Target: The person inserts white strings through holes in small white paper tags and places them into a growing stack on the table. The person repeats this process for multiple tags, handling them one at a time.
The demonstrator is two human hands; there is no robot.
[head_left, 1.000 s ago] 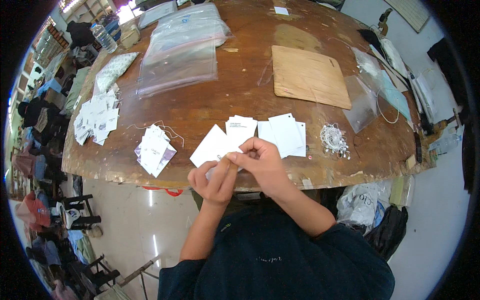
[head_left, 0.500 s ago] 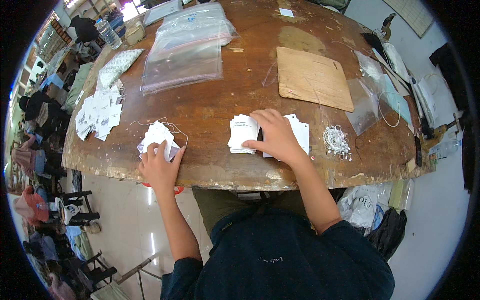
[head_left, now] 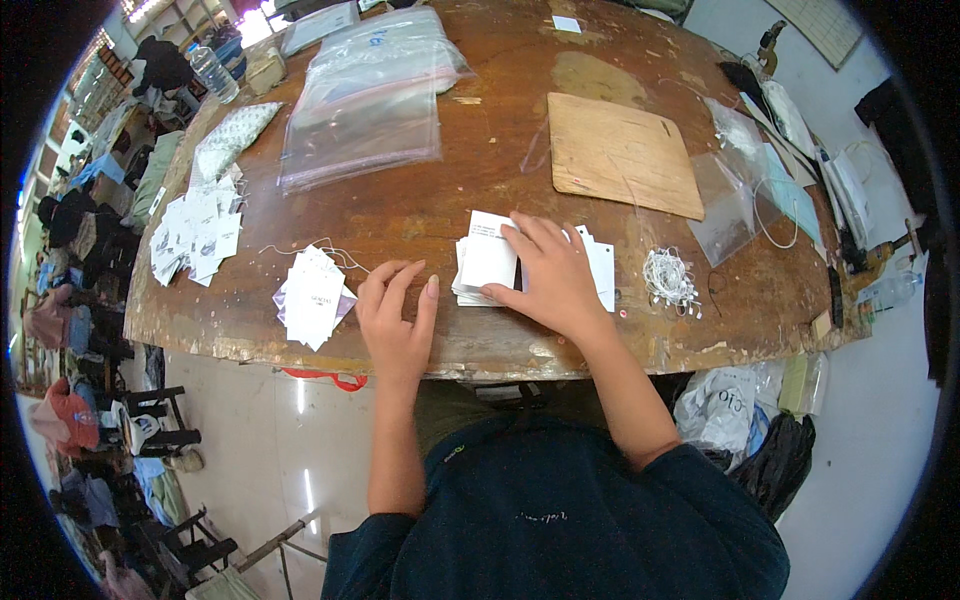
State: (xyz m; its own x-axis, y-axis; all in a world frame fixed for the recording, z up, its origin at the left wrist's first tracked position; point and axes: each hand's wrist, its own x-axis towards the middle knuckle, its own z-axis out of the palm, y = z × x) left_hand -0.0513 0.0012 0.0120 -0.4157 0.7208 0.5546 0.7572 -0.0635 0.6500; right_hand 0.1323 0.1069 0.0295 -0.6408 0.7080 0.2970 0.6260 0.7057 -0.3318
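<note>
My right hand (head_left: 555, 275) lies over two neighbouring piles of white cards near the table's front edge. Its thumb and index finger grip the side of a printed white card (head_left: 490, 250), which sits raised and askew over the left pile (head_left: 470, 298). White cards with punched holes (head_left: 603, 278) stick out to the right from under that hand. Apart from everything, my left hand (head_left: 395, 310) hovers above the table edge with fingers spread and nothing in them. Left of it is a small stack of white tags (head_left: 315, 300) with pale purple pieces underneath and white strings trailing behind.
A bundle of white strings (head_left: 670, 282) lies right of the cards. Beyond are a wooden board (head_left: 625, 155) and clear plastic bags (head_left: 365, 130). At the left are a heap of printed tags (head_left: 197, 235), a patterned pouch (head_left: 235, 140) and a water bottle (head_left: 213, 72).
My left hand has let go of the tag stack and moved right, toward the cards. Under my right hand, the top card has shifted away from me.
</note>
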